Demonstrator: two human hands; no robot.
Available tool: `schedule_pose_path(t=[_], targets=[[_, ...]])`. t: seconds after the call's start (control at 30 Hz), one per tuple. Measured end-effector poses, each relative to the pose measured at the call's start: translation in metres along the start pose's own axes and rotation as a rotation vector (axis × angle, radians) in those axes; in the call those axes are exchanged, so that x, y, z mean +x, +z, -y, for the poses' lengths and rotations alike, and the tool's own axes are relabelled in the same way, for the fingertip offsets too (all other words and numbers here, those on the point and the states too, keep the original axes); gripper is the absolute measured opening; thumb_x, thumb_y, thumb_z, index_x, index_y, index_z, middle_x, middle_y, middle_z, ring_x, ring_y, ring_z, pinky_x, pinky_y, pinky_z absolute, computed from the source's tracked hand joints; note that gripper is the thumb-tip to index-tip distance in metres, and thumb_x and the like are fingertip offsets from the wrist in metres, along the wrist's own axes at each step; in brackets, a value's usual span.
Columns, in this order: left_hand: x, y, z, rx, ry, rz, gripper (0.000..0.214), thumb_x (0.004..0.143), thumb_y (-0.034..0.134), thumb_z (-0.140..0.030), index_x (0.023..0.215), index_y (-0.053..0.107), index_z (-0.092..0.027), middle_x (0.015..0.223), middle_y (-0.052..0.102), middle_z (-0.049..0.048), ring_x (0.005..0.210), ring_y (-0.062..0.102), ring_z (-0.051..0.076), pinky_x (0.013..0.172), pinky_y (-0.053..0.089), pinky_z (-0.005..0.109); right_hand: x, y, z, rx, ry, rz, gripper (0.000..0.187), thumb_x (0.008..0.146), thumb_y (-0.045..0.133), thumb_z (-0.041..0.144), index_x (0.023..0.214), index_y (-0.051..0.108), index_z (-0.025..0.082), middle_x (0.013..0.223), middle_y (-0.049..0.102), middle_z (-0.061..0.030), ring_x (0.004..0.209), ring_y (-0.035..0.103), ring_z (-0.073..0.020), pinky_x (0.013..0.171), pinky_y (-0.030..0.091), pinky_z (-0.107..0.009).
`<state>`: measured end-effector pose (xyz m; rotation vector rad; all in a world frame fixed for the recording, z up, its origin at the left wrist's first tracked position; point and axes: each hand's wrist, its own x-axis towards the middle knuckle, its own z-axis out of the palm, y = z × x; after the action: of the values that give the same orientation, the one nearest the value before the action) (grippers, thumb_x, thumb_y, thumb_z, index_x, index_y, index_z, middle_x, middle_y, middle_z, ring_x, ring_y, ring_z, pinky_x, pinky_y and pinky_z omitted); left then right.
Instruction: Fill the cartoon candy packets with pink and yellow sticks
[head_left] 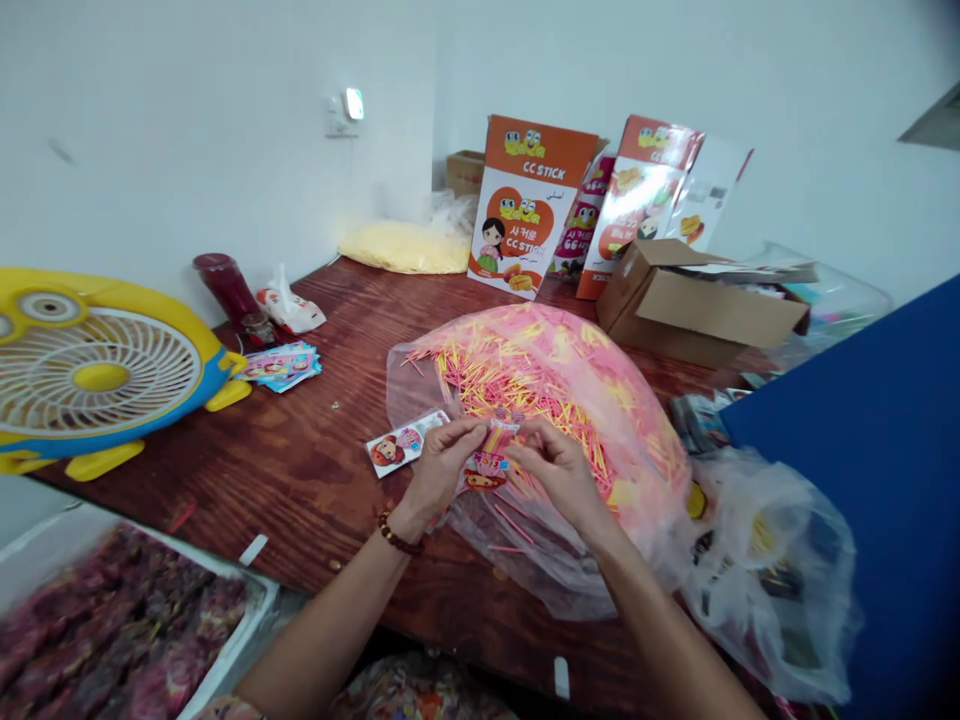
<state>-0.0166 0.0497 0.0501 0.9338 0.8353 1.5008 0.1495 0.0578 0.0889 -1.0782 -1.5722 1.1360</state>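
Observation:
Between my two hands is a small printed packet (491,450), clear in its upper part, with pink and yellow sticks showing inside. My left hand (448,455) pinches its upper left edge, and my right hand (553,462) pinches the upper right edge. Right behind them a big clear plastic bag (637,420) lies open, full of loose thin pink and yellow sticks (517,385). Close to my left hand, a stack of flat printed packets (405,443) rests on the table. A few pink sticks lie on the bag's near flap.
A yellow and blue fan (101,375), a dark red jar (225,285), tissues (294,308) and blue printed packets (283,366) stand left. Printed cartons (525,205) and an open cardboard box (690,305) are behind. A white tub (251,610) sits below left; a clear bag (780,570) lies right.

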Motion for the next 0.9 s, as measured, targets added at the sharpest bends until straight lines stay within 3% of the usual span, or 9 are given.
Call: schedule_pose_path(t=[0.13,0.37,0.57,0.73,0.9], targets=[[-0.004,0.0,0.0,-0.016,-0.028,-0.006,0.025,0.079,0.073,-0.04,0.091,0.079,-0.02,0.089,0.074,0.0036,0.082,0.063,0.016,0.079,0.05,0.029,0.004,0.008,0.0,-0.031,-0.004,0.013,0.023,0.08,0.068,0.037,0.065,0.061,0.02,0.059,0.044,0.0048,0.056,0.036,-0.0108,0.053,0.029,-0.026],[-0.011,-0.008,0.0,0.049,-0.262,0.141,0.03,0.065,0.084,-0.035,0.084,0.074,-0.013,0.076,0.069,0.0019,0.068,0.06,0.012,0.069,0.049,0.025,0.006,0.011,-0.01,0.103,0.082,-0.032,0.026,0.073,0.073,0.037,0.06,0.058,0.02,0.056,0.042,0.0057,0.054,0.034,-0.0096,0.053,0.029,-0.025],[-0.014,-0.017,0.005,0.121,-0.245,0.117,0.027,0.069,0.08,-0.036,0.08,0.07,-0.014,0.072,0.065,-0.0002,0.063,0.055,0.01,0.062,0.044,0.022,0.005,0.014,-0.028,0.176,0.197,0.083,0.023,0.071,0.074,0.04,0.075,0.067,0.019,0.059,0.049,0.0053,0.053,0.034,-0.0088,0.051,0.028,-0.024],[-0.013,-0.024,0.013,0.206,-0.254,0.109,0.028,0.07,0.078,-0.04,0.071,0.07,-0.013,0.065,0.063,-0.0003,0.059,0.054,0.011,0.059,0.043,0.023,0.007,0.022,-0.039,0.14,0.204,0.075,0.023,0.072,0.071,0.039,0.065,0.063,0.018,0.055,0.044,0.0059,0.052,0.032,-0.0087,0.052,0.027,-0.024],[-0.025,-0.037,0.02,0.241,-0.298,0.07,0.03,0.066,0.08,-0.04,0.075,0.072,-0.012,0.066,0.066,0.0006,0.058,0.054,0.011,0.057,0.042,0.023,-0.006,0.038,-0.061,0.165,0.232,0.059,0.026,0.072,0.068,0.041,0.062,0.058,0.019,0.057,0.045,0.0044,0.056,0.037,-0.0105,0.055,0.03,-0.024]])
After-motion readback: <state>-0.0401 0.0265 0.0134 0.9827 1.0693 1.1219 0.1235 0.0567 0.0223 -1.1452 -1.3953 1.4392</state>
